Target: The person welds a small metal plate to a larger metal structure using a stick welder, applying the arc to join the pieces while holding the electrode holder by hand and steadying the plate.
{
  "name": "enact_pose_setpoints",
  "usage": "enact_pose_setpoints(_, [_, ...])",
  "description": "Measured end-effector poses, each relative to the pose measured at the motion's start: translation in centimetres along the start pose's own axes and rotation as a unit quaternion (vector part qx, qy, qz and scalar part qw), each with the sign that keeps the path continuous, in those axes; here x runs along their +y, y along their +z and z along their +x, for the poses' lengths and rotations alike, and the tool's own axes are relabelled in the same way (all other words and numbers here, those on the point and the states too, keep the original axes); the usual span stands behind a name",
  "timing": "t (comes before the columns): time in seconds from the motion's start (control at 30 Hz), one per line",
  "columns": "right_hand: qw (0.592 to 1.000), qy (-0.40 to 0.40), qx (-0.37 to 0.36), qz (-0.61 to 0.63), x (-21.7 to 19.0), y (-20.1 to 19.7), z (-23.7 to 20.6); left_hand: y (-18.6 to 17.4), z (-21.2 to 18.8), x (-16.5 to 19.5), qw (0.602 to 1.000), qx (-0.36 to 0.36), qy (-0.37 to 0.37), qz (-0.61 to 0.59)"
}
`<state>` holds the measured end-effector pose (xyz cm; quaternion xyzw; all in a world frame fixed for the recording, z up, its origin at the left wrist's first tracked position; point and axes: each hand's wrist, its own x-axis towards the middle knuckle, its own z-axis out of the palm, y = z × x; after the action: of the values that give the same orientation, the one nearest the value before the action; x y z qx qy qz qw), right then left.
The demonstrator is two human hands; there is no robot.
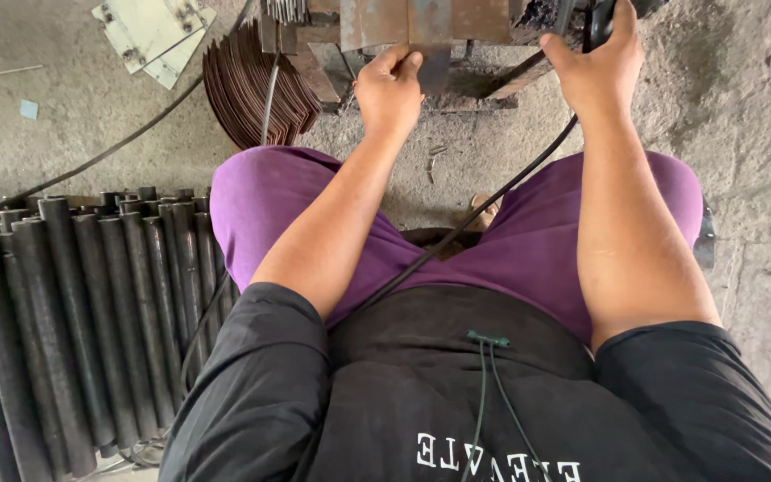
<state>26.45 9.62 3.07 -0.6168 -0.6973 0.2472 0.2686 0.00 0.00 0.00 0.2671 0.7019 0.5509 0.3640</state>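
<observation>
The left hand (389,92) reached forward to a rusty metal plate (408,21) standing upright on the floor, its grip pinched closed with thumb and fingers on a dark flat strip (433,64) that hung just below the plate's lower edge. The strip lay directly at the fingertips, touching them. The right hand (596,71) was curled shut around a black tool handle (601,20) at the top edge of the view, just right of the plate; a black cable (484,203) ran from it down across the purple shorts (528,241). Left of the left hand, a fanned stack of curved rusty sheets (247,85) leaned on the concrete floor (742,134). A row of dark steel pipes (73,321) lay side by side by the left thigh, well apart from both hands. Pale hinged plates (149,31) lay at the upper left.
</observation>
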Motion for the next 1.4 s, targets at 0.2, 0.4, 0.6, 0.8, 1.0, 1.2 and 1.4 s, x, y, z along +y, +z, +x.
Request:
enact_pose_setpoints(0.2, [0.999,-0.033,0.011,-0.017,0.1,0.3,0.1,-0.1,-0.2,0.6,1.000,0.011,0.023,0.011])
enact_pose_setpoints(0.4, [0.999,0.025,-0.010,-0.022,-0.5,0.5,0.1,-0.3,-0.2,0.6,0.999,0.019,0.027,0.039])
enact_pose_setpoints(0.6, [0.999,0.031,0.000,-0.044,-1.3,0.7,0.2,-0.3,0.0,0.1,0.999,0.007,0.029,0.013])
enact_pose_setpoints(0.8, [0.999,0.037,-0.024,-0.020,-1.4,0.5,0.0,-0.2,0.2,-0.1,1.000,0.006,0.015,-0.014])
enact_pose_setpoints(1.0, [0.998,0.001,-0.017,-0.061,-0.2,1.7,0.6,-0.3,0.1,0.3,1.000,0.003,-0.005,0.021])
enact_pose_setpoints(1.2, [0.988,0.114,-0.076,-0.072,-0.9,1.3,0.6,-0.3,0.0,0.6,1.000,0.012,0.004,0.022])
enact_pose_setpoints(1.4, [0.986,0.110,-0.059,-0.111,-2.5,-0.8,0.1,-0.4,-0.2,1.1,0.999,0.013,0.007,0.042])
